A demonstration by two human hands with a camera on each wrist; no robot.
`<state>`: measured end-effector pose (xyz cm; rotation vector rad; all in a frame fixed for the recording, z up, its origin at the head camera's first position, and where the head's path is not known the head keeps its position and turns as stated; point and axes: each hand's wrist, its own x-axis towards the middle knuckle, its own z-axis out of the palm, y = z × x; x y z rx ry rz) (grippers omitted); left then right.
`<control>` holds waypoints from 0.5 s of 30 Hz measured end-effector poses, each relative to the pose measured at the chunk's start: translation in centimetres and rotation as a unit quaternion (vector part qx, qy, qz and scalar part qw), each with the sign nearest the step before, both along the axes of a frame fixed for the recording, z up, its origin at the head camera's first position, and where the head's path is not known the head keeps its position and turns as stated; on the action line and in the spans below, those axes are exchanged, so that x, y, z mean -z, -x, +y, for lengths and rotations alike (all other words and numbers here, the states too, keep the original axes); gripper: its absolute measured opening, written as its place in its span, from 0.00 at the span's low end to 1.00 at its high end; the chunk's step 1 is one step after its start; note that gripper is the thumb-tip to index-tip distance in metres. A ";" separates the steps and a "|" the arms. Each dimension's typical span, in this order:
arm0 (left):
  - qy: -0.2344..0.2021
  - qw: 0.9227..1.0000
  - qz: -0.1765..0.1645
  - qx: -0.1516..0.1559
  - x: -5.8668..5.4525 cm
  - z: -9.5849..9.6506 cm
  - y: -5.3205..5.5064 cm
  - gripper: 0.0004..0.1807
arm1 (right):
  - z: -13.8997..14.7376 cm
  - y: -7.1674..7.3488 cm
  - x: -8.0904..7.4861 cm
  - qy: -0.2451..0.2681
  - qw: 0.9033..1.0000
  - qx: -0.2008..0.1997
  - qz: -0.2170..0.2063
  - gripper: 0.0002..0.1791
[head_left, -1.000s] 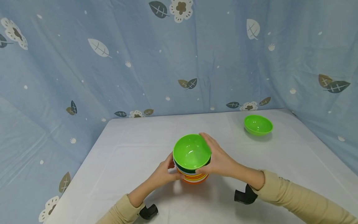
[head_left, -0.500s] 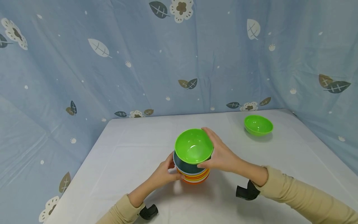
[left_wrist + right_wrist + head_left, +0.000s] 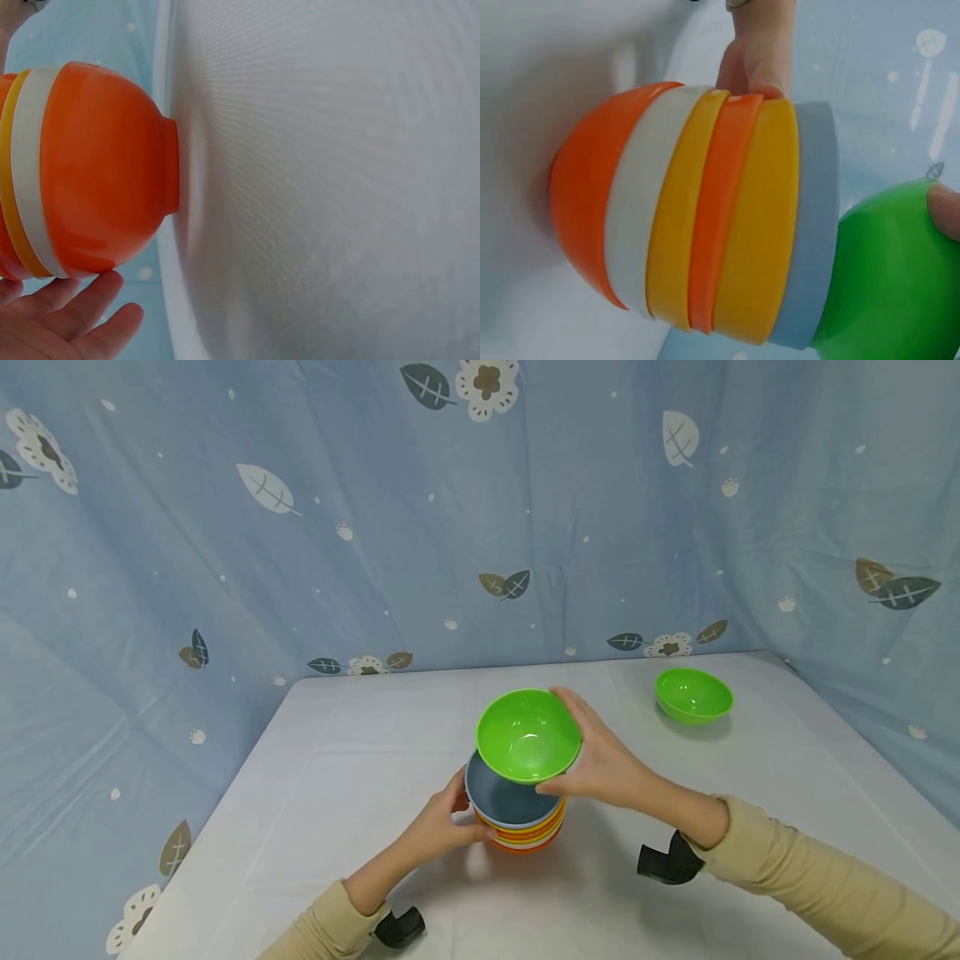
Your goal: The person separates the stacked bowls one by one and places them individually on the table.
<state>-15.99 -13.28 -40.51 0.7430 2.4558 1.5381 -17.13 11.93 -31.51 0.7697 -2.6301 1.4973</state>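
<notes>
A green bowl (image 3: pixel 528 737) is tilted above a stack of nested bowls, its rim pinched by my right hand (image 3: pixel 603 764) between thumb and fingers. The topmost of the stack is a grey-blue bowl (image 3: pixel 504 797). Below it, the right wrist view shows yellow, orange and white bowls, with an orange bowl (image 3: pixel 592 195) at the bottom. My left hand (image 3: pixel 442 827) grips the stack's left side, thumb in front and fingers behind. In the left wrist view its fingers (image 3: pixel 97 300) lie against the bowls, and the orange bottom bowl (image 3: pixel 105 172) has its foot at the white cloth.
A second green bowl (image 3: pixel 693 697) stands upright at the table's back right. White cloth covers the table (image 3: pixel 360 752). A blue patterned curtain (image 3: pixel 420 527) hangs behind it and along both sides. Black wrist mounts (image 3: pixel 670 860) stick out under both forearms.
My right hand has lifted the green bowl out of the stack, up and slightly right, uncovering the grey-blue bowl. My left hand has stayed in place on the stack.
</notes>
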 end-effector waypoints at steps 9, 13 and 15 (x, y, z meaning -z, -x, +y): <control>0.001 1.000 0.004 -0.003 0.1 0.0 0.0 0.52 | 0.4 0.7 -0.6 0.006 1.000 0.008 0.008 0.61; -0.003 1.000 0.005 0.000 0.1 0.0 0.0 0.52 | 0.7 1.0 -0.7 0.009 1.000 0.015 0.003 0.61; -0.004 1.000 0.006 0.003 0.0 0.0 0.0 0.52 | 0.8 1.1 -0.8 0.012 1.000 0.019 0.002 0.61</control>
